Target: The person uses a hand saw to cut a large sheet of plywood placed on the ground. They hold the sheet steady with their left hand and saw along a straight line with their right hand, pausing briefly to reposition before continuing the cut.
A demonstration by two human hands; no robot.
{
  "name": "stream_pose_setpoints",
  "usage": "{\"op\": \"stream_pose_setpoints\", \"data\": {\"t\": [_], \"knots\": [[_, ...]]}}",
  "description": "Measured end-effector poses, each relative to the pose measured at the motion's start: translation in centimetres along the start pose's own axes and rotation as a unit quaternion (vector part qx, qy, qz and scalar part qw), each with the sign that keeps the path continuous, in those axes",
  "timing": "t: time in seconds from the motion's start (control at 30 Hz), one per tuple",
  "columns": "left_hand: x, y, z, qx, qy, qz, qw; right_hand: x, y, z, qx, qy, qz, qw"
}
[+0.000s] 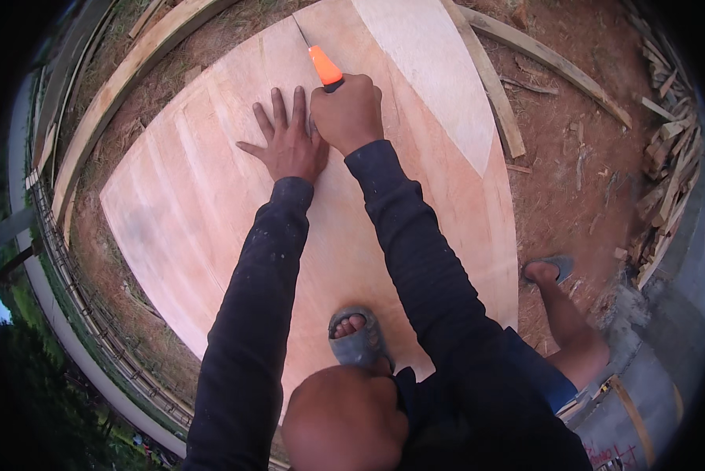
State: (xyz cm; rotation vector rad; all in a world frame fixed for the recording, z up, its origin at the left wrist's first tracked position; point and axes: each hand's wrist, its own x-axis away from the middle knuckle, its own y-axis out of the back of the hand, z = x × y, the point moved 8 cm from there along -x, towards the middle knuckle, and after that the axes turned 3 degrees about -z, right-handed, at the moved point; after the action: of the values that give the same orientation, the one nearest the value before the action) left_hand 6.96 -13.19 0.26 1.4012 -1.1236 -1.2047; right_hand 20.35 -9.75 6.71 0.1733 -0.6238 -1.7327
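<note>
I see my right hand (346, 112) closed in a tight fist around a saw handle (325, 67), orange, with the thin blade running away from me into a cut line in the plywood sheet (211, 204). The sheet lies flat on the dirt ground (572, 157) and fills the middle of the view; the cut sits at its far edge, slightly right of centre. My left hand (288, 145) is open, fingers spread, palm pressed flat on the wood just left of the fist, touching it at the thumb side, and holds nothing.

To do this stroke well, I judge that I should keep the blade in line with the cut already made, press the sheet down firmly with the flat hand, and keep those fingers left of the blade's path. My foot in a grey sandal (358, 334) stands on the near part of the sheet, which helps pin it.

A grey drum (643, 408) sits near right; I cannot tell what is in it. Wooden planks (666, 180) lie piled far right.
</note>
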Motion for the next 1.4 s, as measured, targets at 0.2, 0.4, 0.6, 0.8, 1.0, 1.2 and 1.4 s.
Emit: {"op": "stream_pose_setpoints", "data": {"t": [0.2,0.4,0.6,0.8,1.0,1.2,1.4], "knots": [[0.3,-0.1,2.6,-0.009,0.036,0.008,0.999,12.8,5.0,-3.4,-0.075,0.041,0.029,0.996],[0.8,-0.5,2.2,-0.007,0.033,0.006,0.999,21.7,9.8,-5.1,-0.054,0.05,0.054,0.996],[0.1,-0.2,0.4,-0.001,0.01,-0.011,1.0,2.7,1.2,-0.6,-0.097,0.05,-0.027,0.994],[0.3,0.0,2.4,-0.01,0.035,0.006,0.999,13.1,4.7,-4.0,-0.085,0.041,0.019,0.995],[0.6,-0.5,2.0,-0.024,0.039,0.016,0.999,22.9,11.3,-4.9,-0.068,0.049,0.016,0.996],[0.1,-0.1,1.2,-0.008,0.021,0.012,1.0,3.1,0.7,-0.7,-0.08,0.051,-0.028,0.995],[0.0,-0.1,2.0,0.0,0.037,0.022,0.999,7.8,2.6,-1.5,-0.066,0.042,0.009,0.997]]}}
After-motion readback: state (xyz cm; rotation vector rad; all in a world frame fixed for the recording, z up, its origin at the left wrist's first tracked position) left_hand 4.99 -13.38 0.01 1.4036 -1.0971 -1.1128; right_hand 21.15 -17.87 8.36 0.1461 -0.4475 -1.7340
